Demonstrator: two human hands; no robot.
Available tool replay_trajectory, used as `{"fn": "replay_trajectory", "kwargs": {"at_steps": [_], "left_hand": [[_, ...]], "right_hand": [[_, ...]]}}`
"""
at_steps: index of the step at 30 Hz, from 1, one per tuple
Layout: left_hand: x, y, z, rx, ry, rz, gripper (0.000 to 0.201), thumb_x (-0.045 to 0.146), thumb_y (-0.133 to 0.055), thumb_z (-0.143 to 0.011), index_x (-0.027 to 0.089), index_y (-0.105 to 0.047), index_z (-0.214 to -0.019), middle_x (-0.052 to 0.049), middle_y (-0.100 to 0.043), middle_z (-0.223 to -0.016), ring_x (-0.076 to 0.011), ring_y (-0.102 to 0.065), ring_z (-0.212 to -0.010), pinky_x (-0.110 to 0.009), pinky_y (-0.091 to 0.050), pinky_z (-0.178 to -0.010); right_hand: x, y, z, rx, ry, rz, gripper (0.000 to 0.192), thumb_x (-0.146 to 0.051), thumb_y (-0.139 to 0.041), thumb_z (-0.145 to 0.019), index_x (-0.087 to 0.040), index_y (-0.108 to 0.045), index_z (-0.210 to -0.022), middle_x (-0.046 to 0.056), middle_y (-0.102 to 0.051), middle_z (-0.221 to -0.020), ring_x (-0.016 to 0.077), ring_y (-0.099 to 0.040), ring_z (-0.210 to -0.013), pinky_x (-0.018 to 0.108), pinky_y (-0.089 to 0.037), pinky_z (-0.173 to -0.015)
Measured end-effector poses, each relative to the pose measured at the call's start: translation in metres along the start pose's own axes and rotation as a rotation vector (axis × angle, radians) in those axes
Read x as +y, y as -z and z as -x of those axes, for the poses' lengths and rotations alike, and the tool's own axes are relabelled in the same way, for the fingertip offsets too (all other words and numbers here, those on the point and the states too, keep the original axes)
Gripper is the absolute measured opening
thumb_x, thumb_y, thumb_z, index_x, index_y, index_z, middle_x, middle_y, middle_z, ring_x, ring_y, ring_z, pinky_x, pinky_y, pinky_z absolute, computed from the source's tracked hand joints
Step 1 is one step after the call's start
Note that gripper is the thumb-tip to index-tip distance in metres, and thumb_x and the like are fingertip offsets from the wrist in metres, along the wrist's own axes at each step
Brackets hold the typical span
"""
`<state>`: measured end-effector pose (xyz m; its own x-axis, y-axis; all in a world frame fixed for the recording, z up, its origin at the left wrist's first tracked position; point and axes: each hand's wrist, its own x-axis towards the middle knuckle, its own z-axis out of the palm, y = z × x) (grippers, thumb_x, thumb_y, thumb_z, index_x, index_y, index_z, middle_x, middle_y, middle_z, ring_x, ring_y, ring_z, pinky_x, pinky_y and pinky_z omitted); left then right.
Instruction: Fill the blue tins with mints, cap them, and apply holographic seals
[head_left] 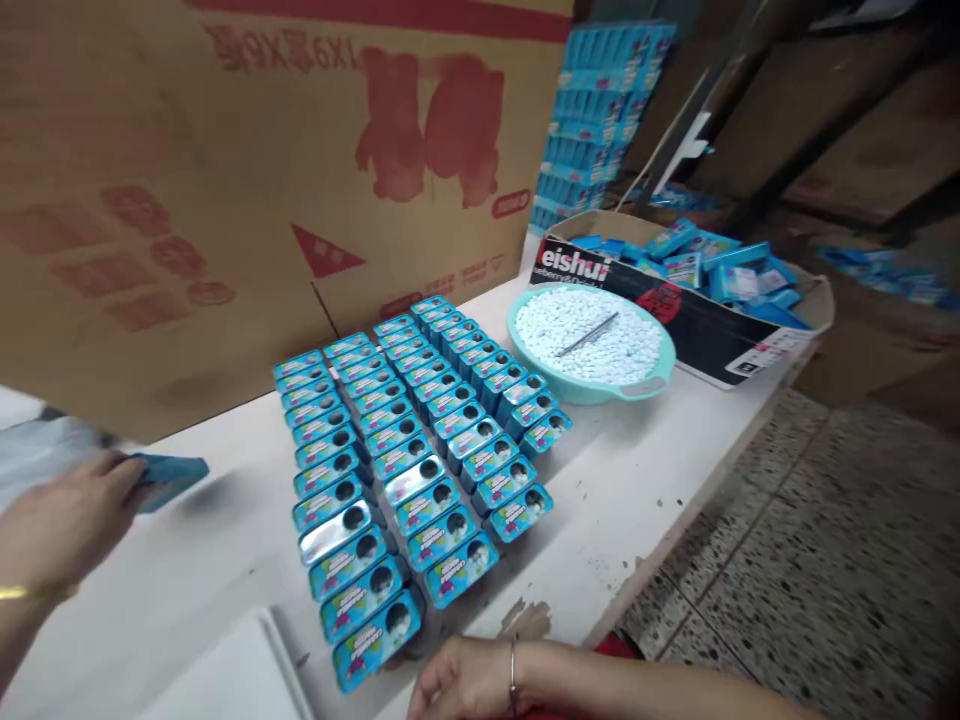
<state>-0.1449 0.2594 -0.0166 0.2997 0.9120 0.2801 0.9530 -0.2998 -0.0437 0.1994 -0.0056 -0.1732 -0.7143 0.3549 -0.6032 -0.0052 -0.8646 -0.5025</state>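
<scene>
White table point(637, 500): tins point(420, 460) in rows, basin point(590, 345) of pellets; left hand point(64, 520) grip pinching blue tin point(169, 478); right hand point(461, 680) unclear.

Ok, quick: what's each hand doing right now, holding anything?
Left hand: closed on a blue tin at the left of the white table.
Right hand: holds nothing, fingers loosely curled at the table's near edge, by the rows of tins.

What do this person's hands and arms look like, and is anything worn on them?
Both are bare, with no gloves and no sleeves in view. The left hand has a thin gold-coloured bangle around the wrist. The right hand wears a thin silver-coloured bangle at the wrist, and the forearm behind it is uncovered. No rings or watch can be made out.
</scene>
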Motion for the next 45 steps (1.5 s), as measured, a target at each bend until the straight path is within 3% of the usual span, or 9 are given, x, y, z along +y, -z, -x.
{"fn": "replay_trajectory", "kwargs": {"at_steps": [7, 13, 18, 22, 25, 28, 34, 39, 45], "left_hand": [[0.127, 0.105, 0.156, -0.446, -0.089, -0.076, 0.027, 0.045, -0.047, -0.085, 0.026, -0.063, -0.076, -0.005, -0.064, -0.084, -0.0203, -0.062, -0.068, -0.032, -0.045, -0.061], [0.183, 0.112, 0.195, -0.639, -0.071, -0.249, 0.017, 0.026, -0.052, -0.088, 0.019, -0.067, -0.087, -0.009, -0.064, -0.094, -0.0236, -0.063, -0.084, -0.034, -0.046, -0.068], [0.177, 0.111, 0.204, -0.550, -0.067, -0.181, 0.017, 0.029, -0.054, -0.088, 0.017, -0.066, -0.090, -0.011, -0.064, -0.102, -0.0250, -0.063, -0.087, -0.038, -0.048, -0.074], [0.163, 0.131, 0.218, -0.250, -0.028, 0.064, 0.026, 0.038, -0.055, -0.088, 0.019, -0.062, -0.105, -0.010, -0.061, -0.116, -0.0240, -0.060, -0.101, -0.039, -0.049, -0.087], [0.147, 0.141, 0.247, -0.011, 0.177, 0.201, 0.031, 0.045, -0.057, -0.086, 0.020, -0.061, -0.106, -0.006, -0.063, -0.106, -0.0216, -0.061, -0.099, -0.037, -0.049, -0.089], [0.128, 0.125, 0.292, 0.126, 0.442, 0.304, 0.033, 0.049, -0.059, -0.083, 0.019, -0.062, -0.098, -0.004, -0.066, -0.095, -0.0188, -0.062, -0.088, -0.034, -0.051, -0.084], [0.100, 0.033, 0.385, 0.303, 0.922, 0.485, 0.036, 0.047, -0.060, -0.078, 0.016, -0.063, -0.096, -0.008, -0.067, -0.094, -0.0188, -0.064, -0.085, -0.033, -0.052, -0.077], [0.099, -0.014, 0.415, 0.396, 0.940, 0.395, 0.034, 0.044, -0.059, -0.078, 0.015, -0.063, -0.096, -0.010, -0.064, -0.099, -0.0210, -0.061, -0.092, -0.038, -0.050, -0.086], [0.106, -0.022, 0.417, 0.482, 0.914, 0.318, 0.025, 0.038, -0.056, -0.083, 0.016, -0.063, -0.093, -0.009, -0.062, -0.096, -0.0208, -0.058, -0.094, -0.038, -0.048, -0.089]], "right_hand": [[0.008, -0.022, 0.027, -0.003, 0.126, 0.061, 0.060, -0.063, -0.083, -0.047, -0.011, -0.062, -0.069, 0.001, -0.066, -0.061, 0.0079, -0.058, -0.046, 0.019, -0.040, -0.045], [0.017, -0.030, 0.052, -0.025, 0.094, -0.068, 0.045, -0.044, -0.086, -0.059, -0.010, -0.064, -0.078, 0.003, -0.068, -0.069, 0.0054, -0.060, -0.052, 0.015, -0.042, -0.048], [0.017, -0.034, 0.071, 0.014, 0.088, -0.116, 0.040, -0.036, -0.087, -0.059, -0.011, -0.065, -0.081, 0.005, -0.069, -0.077, 0.0084, -0.066, -0.067, 0.016, -0.048, -0.060], [0.020, -0.033, 0.079, 0.073, 0.063, -0.010, 0.043, -0.033, -0.088, -0.056, -0.014, -0.066, -0.088, 0.005, -0.071, -0.081, 0.0117, -0.067, -0.072, 0.021, -0.049, -0.068], [0.021, -0.033, 0.083, 0.059, 0.034, 0.163, 0.044, -0.041, -0.084, -0.060, -0.015, -0.064, -0.088, 0.004, -0.071, -0.076, 0.0113, -0.063, -0.062, 0.025, -0.048, -0.065], [0.015, -0.039, 0.088, 0.007, 0.006, 0.324, 0.047, -0.049, -0.080, -0.062, -0.014, -0.061, -0.088, 0.003, -0.069, -0.070, 0.0105, -0.059, -0.057, 0.026, -0.045, -0.060], [-0.029, -0.075, 0.088, -0.034, 0.128, 0.597, 0.036, -0.045, -0.071, -0.071, -0.014, -0.060, -0.085, -0.001, -0.063, -0.062, 0.0082, -0.054, -0.051, 0.023, -0.038, -0.051], [-0.082, -0.117, 0.070, 0.031, 0.258, 0.866, 0.014, -0.024, -0.061, -0.080, -0.012, -0.063, -0.088, -0.003, -0.061, -0.056, 0.0069, -0.051, -0.048, 0.020, -0.038, -0.050], [-0.124, -0.164, 0.039, 0.122, 0.458, 1.280, 0.015, -0.013, -0.054, -0.084, -0.010, -0.068, -0.091, -0.003, -0.059, -0.055, 0.0069, -0.050, -0.049, 0.022, -0.041, -0.056]]}}
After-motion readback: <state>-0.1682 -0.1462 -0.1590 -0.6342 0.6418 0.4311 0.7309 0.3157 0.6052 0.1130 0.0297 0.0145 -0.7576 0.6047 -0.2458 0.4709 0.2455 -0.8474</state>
